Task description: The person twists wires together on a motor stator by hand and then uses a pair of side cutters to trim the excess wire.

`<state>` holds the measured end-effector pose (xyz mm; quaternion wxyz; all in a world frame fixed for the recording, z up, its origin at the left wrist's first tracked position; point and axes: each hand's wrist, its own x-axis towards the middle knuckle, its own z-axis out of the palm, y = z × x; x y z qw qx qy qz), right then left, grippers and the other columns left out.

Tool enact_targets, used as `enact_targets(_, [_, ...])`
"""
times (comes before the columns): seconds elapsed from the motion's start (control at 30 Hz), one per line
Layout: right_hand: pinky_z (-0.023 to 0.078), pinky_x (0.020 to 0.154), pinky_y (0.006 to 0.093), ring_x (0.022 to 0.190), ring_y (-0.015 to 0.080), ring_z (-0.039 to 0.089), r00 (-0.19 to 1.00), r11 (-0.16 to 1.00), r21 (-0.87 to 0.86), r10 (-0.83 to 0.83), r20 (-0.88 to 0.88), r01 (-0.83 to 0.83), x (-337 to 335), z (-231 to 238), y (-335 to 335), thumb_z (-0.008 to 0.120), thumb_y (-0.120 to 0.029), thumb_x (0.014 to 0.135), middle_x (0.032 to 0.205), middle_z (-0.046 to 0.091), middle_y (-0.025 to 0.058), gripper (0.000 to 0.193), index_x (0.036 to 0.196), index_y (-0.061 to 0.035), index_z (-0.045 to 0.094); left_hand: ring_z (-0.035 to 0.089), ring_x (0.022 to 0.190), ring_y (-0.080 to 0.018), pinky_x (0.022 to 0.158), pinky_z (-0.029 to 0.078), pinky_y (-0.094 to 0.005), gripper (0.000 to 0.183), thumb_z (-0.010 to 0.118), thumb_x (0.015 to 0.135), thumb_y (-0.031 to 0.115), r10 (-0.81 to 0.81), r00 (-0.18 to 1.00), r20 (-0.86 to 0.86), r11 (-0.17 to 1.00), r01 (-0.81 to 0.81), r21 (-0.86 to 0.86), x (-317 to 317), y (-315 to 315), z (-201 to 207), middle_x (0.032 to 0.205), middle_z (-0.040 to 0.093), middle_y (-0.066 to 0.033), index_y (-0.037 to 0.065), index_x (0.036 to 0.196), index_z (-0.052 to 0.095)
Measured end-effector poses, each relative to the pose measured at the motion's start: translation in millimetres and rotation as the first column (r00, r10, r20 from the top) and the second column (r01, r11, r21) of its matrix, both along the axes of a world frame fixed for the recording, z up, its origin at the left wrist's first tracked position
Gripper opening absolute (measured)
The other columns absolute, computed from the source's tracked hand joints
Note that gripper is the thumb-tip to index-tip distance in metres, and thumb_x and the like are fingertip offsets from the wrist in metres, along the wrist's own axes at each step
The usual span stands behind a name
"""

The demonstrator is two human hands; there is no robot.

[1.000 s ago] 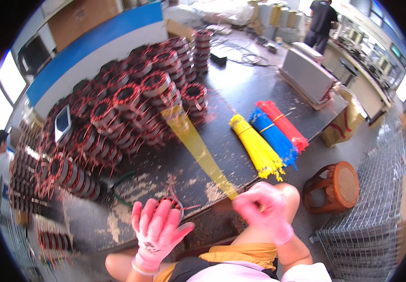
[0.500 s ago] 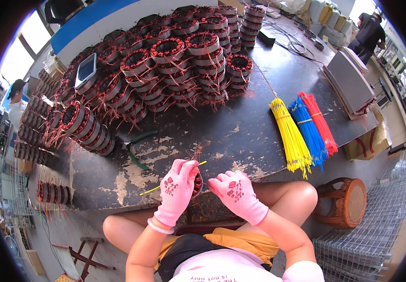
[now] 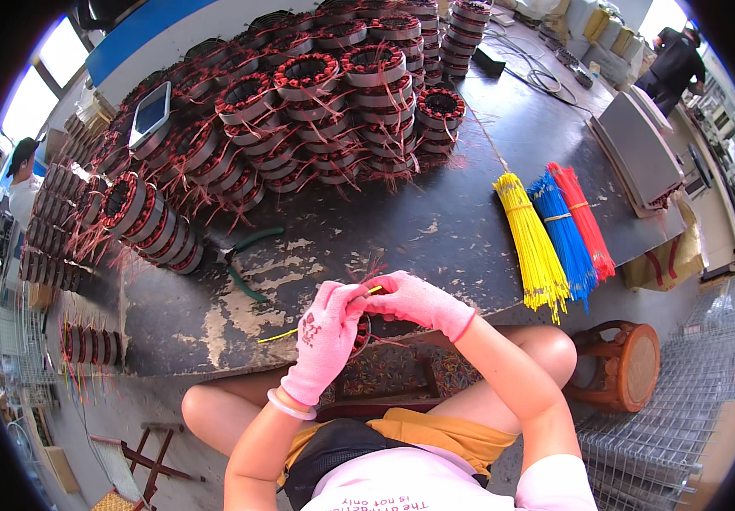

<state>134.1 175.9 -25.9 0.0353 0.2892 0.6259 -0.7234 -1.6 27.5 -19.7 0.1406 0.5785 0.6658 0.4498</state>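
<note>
At the table's near edge both my hands, in pink gloves, meet over a ring-shaped motor stator (image 3: 362, 330) with red windings, mostly hidden under the fingers. My left hand (image 3: 323, 334) is closed, pinching a thin yellow wire (image 3: 279, 337) that sticks out to its left. Closed too, my right hand (image 3: 423, 301) has its fingertips against the left ones, at the short yellow end that shows between them. Fine reddish winding leads stand up just beyond the fingers. Whether the left palm also grips the stator is hidden.
Stacked stators (image 3: 308, 111) fill the table's far left, a phone-like device (image 3: 151, 114) on top. Green-handled pliers (image 3: 246, 264) lie nearer. At right are bundles of yellow (image 3: 533, 247), blue (image 3: 565, 234) and red wires (image 3: 584, 221). A wooden stool (image 3: 631, 366) stands beside my knee.
My right hand has moved left and up from beside the stator to the yellow wire's end at my left fingertips. My left hand keeps its pinch, and the view has shifted slightly.
</note>
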Motion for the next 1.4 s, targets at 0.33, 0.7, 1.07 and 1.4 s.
enact_targets(0.33, [0.054, 0.070, 0.0254, 0.081, 0.0103, 0.068, 0.988, 0.979, -0.136, -0.154, -0.024, 0.149, 22, -7, -13, 0.066, -0.022, 0.101, 0.093, 0.072, 0.0028, 0.022, 0.110, -0.0020, 0.068, 0.067, 0.086, -0.0320, 0.073, 0.054, -0.0373, 0.023, 0.066, 0.094, 0.001, 0.007, 0.997, -0.072, 0.999, -0.010, -0.040, 4, -1, -2, 0.102, 0.063, -0.0129, 0.005, 0.117, 0.065])
enact_targets(0.7, [0.054, 0.071, 0.0253, 0.087, 0.0116, 0.070, 0.883, 0.885, 0.078, -0.446, -0.145, 0.460, 53, -5, -56, 0.061, -0.011, 0.103, 0.099, 0.073, 0.0060, 0.016, 0.115, -0.0009, 0.066, 0.069, 0.085, -0.0290, 0.071, 0.055, -0.0373, 0.024, 0.072, 0.090, 0.003, -0.065, 0.988, -0.142, 0.994, 0.052, -0.095, 1, -1, 1, 0.103, 0.064, -0.0094, 0.008, 0.113, 0.069])
enact_targets(1.07, [0.058, 0.073, 0.0312, 0.085, 0.0221, 0.071, 0.941, 0.621, 0.709, -0.179, -0.287, 0.335, 47, 6, -50, 0.070, 0.000, 0.089, 0.102, 0.071, 0.0119, 0.018, 0.106, -0.0043, 0.073, 0.068, 0.085, -0.0322, 0.072, 0.055, -0.0396, 0.021, 0.073, 0.089, 0.006, -0.084, 0.987, -0.140, 0.994, 0.074, -0.075, 0, -1, -1, 0.105, 0.064, -0.0110, 0.007, 0.110, 0.069])
enact_targets(1.4, [0.058, 0.076, 0.0332, 0.086, 0.0254, 0.071, 0.959, 0.681, 0.690, -0.068, -0.277, 0.247, 45, 25, -35, 0.066, 0.002, 0.090, 0.105, 0.071, 0.0130, 0.018, 0.107, -0.0021, 0.071, 0.065, 0.099, -0.0349, 0.081, 0.055, -0.0423, 0.023, 0.069, 0.090, 0.005, -0.235, 0.950, -0.206, 0.968, 0.209, -0.141, -6, 0, 19, 0.113, 0.061, -0.0133, 0.005, 0.113, 0.065])
